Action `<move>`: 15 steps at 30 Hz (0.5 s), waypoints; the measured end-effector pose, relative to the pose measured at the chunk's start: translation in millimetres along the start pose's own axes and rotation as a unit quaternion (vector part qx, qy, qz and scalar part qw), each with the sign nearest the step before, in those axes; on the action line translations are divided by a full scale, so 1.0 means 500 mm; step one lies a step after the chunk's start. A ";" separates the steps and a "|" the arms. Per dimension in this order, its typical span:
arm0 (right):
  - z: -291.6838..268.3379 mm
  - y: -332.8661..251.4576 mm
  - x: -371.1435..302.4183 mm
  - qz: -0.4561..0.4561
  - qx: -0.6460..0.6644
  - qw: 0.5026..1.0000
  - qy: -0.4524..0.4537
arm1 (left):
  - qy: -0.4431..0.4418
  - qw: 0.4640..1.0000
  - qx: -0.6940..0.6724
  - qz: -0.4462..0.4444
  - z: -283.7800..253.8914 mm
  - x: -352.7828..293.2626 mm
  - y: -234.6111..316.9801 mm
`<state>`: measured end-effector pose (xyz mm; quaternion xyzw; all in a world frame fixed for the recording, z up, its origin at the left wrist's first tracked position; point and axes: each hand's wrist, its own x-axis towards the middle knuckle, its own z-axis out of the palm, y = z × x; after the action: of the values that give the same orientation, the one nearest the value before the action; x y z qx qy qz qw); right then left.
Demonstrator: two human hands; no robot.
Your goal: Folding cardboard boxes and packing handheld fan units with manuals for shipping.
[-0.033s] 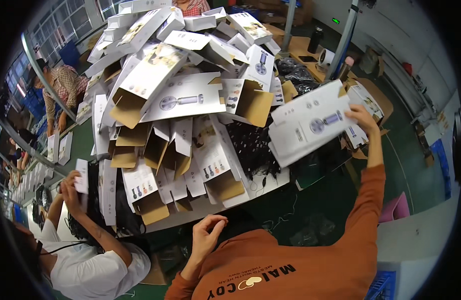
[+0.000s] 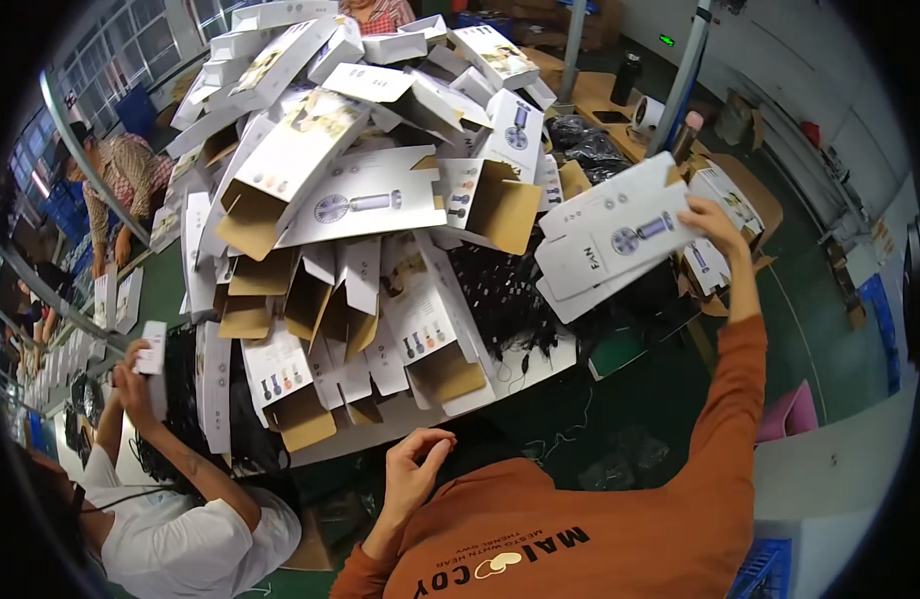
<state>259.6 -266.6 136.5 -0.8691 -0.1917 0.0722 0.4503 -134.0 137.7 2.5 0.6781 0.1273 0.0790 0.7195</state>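
Flattened white carton (image 2: pixel 590 232), printed with a purple-grey handheld fan, slants right of the heaped boxes (image 2: pixel 380 215), its edge pinched by the right hand (image 2: pixel 717 226); the left hand (image 2: pixel 412 467) curls loosely.

We note a white table (image 2: pixel 543 373) at centre, bearing heaped white boxes (image 2: pixel 365 207) and, right of them, black cables (image 2: pixel 492 292). At upper right we record a brown tabletop (image 2: pixel 592 92) carrying a dark bottle (image 2: pixel 627 80) standing upright.
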 end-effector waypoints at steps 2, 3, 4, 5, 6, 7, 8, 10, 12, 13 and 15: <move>-0.002 0.056 0.083 -0.069 -0.128 0.988 0.043 | -0.010 1.000 0.002 0.002 0.014 0.015 0.003; -0.007 0.081 0.124 -0.056 -0.172 0.981 0.064 | -0.018 1.000 0.003 0.005 0.019 0.020 0.009; 0.026 0.085 0.150 -0.050 -0.064 0.992 0.096 | -0.012 1.000 0.004 0.009 0.021 0.021 0.013; 0.042 0.074 0.162 -0.038 -0.076 0.993 0.087 | -0.007 1.000 0.003 0.014 0.024 0.023 0.017; 0.047 0.061 0.166 -0.033 -0.052 0.994 0.091 | -0.006 1.000 0.000 0.014 0.028 0.025 0.019; 0.053 0.050 0.168 -0.028 -0.027 0.995 0.094 | -0.004 1.000 -0.002 0.008 0.029 0.024 0.018; 0.057 0.024 0.159 -0.029 -0.025 0.995 0.094 | -0.004 1.000 -0.005 0.005 0.027 0.023 0.017; 0.046 -0.041 0.102 -0.083 0.086 0.987 0.106 | 0.007 1.000 -0.005 0.012 0.022 0.026 0.024; 0.044 -0.121 0.024 -0.127 0.094 0.977 0.140 | 0.030 0.998 -0.011 0.056 0.020 0.032 0.050; 0.063 -0.174 -0.017 -0.141 0.067 0.974 0.162 | 0.052 0.995 0.013 0.083 0.014 0.037 0.062; 0.095 -0.246 -0.114 -0.161 -0.005 0.967 0.198 | 0.100 0.967 0.123 0.201 0.008 0.052 0.095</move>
<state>160.4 -189.2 205.9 -0.8259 -0.2366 -0.1761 0.4805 -105.4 144.4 48.0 0.7619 0.0684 0.2732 0.5833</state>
